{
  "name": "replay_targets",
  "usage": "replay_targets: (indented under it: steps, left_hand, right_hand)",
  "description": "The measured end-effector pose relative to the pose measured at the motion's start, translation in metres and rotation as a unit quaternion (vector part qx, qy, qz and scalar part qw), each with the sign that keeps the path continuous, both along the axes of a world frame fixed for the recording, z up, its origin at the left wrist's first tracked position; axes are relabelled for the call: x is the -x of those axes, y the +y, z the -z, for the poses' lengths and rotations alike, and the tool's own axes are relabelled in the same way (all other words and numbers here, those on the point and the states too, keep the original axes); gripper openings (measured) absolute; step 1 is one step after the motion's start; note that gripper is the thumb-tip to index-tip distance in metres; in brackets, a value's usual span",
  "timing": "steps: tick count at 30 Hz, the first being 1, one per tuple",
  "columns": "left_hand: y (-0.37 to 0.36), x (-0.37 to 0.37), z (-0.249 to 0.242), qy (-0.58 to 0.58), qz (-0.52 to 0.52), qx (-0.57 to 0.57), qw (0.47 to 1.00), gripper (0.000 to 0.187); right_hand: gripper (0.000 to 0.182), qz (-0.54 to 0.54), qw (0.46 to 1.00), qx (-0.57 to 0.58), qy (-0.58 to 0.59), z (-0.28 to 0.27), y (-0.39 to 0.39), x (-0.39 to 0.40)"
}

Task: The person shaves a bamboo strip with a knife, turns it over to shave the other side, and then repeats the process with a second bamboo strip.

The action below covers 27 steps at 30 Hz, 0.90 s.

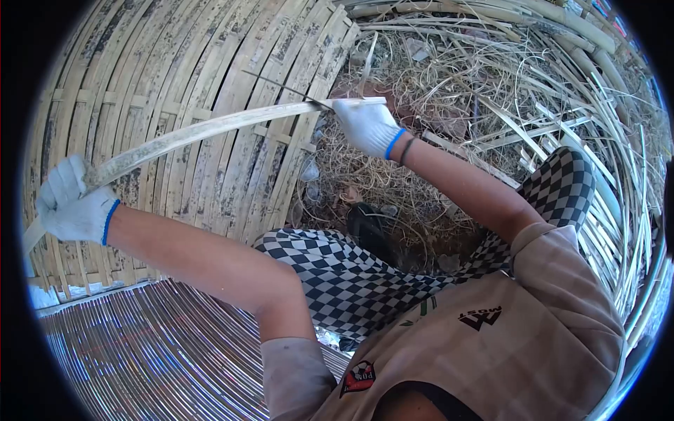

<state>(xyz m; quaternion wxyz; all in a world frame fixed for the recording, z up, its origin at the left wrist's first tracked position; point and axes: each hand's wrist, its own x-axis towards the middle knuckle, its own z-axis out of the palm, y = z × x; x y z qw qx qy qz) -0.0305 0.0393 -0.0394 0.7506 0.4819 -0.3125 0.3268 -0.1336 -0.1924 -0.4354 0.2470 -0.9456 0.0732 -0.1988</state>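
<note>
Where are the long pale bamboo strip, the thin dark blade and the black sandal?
Long pale bamboo strip point(210, 130), head view, mid-length.
Thin dark blade point(281, 85), head view, middle of blade.
Black sandal point(368, 228), head view, upper part.

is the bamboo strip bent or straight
Bent. The bamboo strip bows upward between the left hand, gripping its low end, and the right hand, which holds a thin blade against it.

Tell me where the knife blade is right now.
Head view, upper middle: the thin knife blade juts from the gloved right hand, lying against the bamboo strip.
</note>
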Motion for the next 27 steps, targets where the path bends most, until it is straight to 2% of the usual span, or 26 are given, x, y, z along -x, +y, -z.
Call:
replay_targets:
  steps: [2,4,5,7,9,10,12,13,14,16,17,20,21,24,25,27]
  left_hand:
    - [0.003,-0.003,-0.004,-0.008,0.045,0.005,0.999,0.038]
    - [-0.003,0.014,0.004,-0.024,-0.006,-0.023,0.999,0.038]
    - [-0.006,0.018,0.006,-0.036,-0.028,-0.033,0.998,0.038]
    - [0.039,-0.023,-0.006,-0.032,0.088,-0.087,0.992,0.036]
    - [0.065,-0.045,-0.006,-0.024,0.195,-0.117,0.974,0.036]
    - [0.065,-0.051,-0.008,-0.033,0.249,-0.122,0.96,0.036]
    - [0.044,-0.038,-0.013,-0.029,0.199,-0.089,0.975,0.037]
    - [0.013,-0.006,-0.005,-0.011,0.093,-0.048,0.994,0.037]
    - [-0.01,0.018,0.002,0.008,-0.017,-0.007,1.0,0.038]
    - [-0.028,0.033,0.006,0.03,-0.07,0.034,0.997,0.04]
    - [-0.03,0.036,0.004,0.04,-0.098,0.054,0.993,0.041]
    - [-0.013,0.03,0.0,0.017,-0.019,-0.027,0.999,0.043]
    - [-0.013,0.027,-0.002,0.015,-0.002,-0.032,0.999,0.053]
    - [-0.023,0.045,-0.007,0.012,0.15,0.05,0.987,0.058]
    - [-0.027,0.052,-0.008,0.022,0.145,0.044,0.988,0.06]
    - [-0.035,0.065,-0.014,0.039,0.139,0.029,0.989,0.064]
  right_hand:
    - [0.017,-0.026,0.996,-0.083,0.006,0.044,-0.008,0.007]
    - [0.033,0.113,0.965,-0.105,0.21,0.097,-0.032,0.024]
    - [0.036,0.143,0.948,-0.084,0.271,0.14,-0.048,0.022]
    - [0.042,0.114,0.936,-0.033,0.331,0.133,-0.054,0.011]
    - [0.042,0.11,0.942,-0.115,0.297,0.103,-0.045,0.006]
    - [0.04,0.122,0.953,-0.118,0.251,0.096,-0.04,0.006]
    - [0.035,0.145,0.969,-0.127,0.152,0.08,-0.019,0.013]
    - [0.029,0.136,0.975,-0.132,0.117,0.076,-0.011,0.018]
    - [0.03,0.145,0.97,-0.144,0.135,0.076,-0.002,0.027]
    - [0.033,0.156,0.96,-0.163,0.169,0.084,0.006,0.043]
    - [0.037,0.198,0.939,-0.164,0.231,0.108,0.005,0.044]
    - [0.037,0.22,0.91,-0.187,0.297,0.154,-0.019,0.054]
    - [0.026,0.166,0.938,-0.113,0.281,0.212,-0.031,0.046]
    - [0.023,0.065,0.963,-0.015,0.259,0.238,-0.041,0.048]
    - [0.021,0.031,0.965,0.002,0.26,0.206,-0.04,0.061]
    - [0.018,0.038,0.969,-0.033,0.243,0.188,-0.036,0.077]
